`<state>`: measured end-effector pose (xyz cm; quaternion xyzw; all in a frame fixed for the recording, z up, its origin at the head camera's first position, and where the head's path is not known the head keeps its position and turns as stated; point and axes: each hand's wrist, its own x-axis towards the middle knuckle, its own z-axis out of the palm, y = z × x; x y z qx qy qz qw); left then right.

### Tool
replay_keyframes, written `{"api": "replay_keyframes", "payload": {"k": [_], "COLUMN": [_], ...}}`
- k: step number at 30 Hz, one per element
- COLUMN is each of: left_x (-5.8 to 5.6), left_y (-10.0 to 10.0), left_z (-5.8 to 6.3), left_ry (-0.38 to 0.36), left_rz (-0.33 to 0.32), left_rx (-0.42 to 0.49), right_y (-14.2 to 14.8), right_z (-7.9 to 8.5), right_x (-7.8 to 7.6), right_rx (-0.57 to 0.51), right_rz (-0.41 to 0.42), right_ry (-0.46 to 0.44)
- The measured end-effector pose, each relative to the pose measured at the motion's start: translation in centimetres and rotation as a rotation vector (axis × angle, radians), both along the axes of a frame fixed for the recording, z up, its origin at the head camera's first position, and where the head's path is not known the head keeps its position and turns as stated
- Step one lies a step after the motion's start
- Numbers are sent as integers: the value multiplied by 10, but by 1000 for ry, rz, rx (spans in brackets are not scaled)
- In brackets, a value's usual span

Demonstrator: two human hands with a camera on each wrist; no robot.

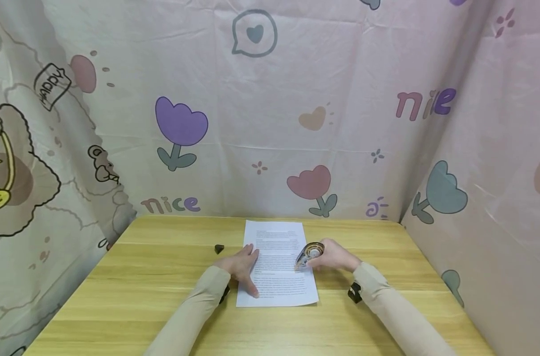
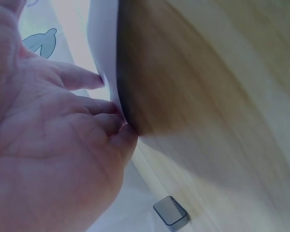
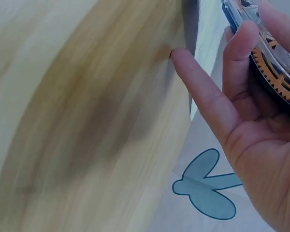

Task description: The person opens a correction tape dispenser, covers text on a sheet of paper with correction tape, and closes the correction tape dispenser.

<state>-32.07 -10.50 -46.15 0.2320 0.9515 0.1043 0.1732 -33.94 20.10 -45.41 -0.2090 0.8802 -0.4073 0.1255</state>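
Note:
A printed sheet of paper (image 1: 281, 289) lies on the wooden table in front of me. My left hand (image 1: 240, 269) rests on its left edge, fingers spread; in the left wrist view, fingertips (image 2: 117, 113) press along the paper's side. At the opposite edge, my right hand (image 1: 335, 255) grips a correction tape (image 1: 313, 251) with a clear case and an orange gear wheel. Its narrow tip points down and left, right at the lines of print. The right wrist view shows the tape's toothed wheel (image 3: 275, 77) beside the curled fingers, with one finger stretched toward the table.
A small dark block (image 1: 219, 248) sits on the table (image 1: 163, 277), left of the paper. Black wrist devices show under both sleeves, the right one (image 1: 354, 292) most plainly. Behind and on both sides hangs a patterned curtain (image 1: 252, 118), meeting the table's far edge.

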Motion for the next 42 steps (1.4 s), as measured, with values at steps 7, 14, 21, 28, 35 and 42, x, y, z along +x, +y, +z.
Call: {"api": "replay_keyframes", "payload": {"k": [7, 14, 21, 28, 35, 42], "left_x": [-2, -7, -18, -21, -17, -16], "left_y": [0, -10, -31, -49, -66, -65], "left_z": [1, 5, 9, 16, 16, 13], "left_ry": [-7, 14, 258, 413, 403, 305], "left_rz": [8, -1, 107, 261, 402, 410], "left_rx": [-17, 144, 204, 113, 90, 193], "right_y": [-9, -23, -31, -36, -38, -39], "right_z": [1, 5, 7, 4, 3, 23], "right_x": [-7, -8, -8, -11, -10, 9], "right_rx": [-161, -273, -320, -267, -254, -186], "right_rz": [-56, -123, -82, -69, -50, -60], "right_ry": [-3, -59, -92, -48, -11, 113]}}
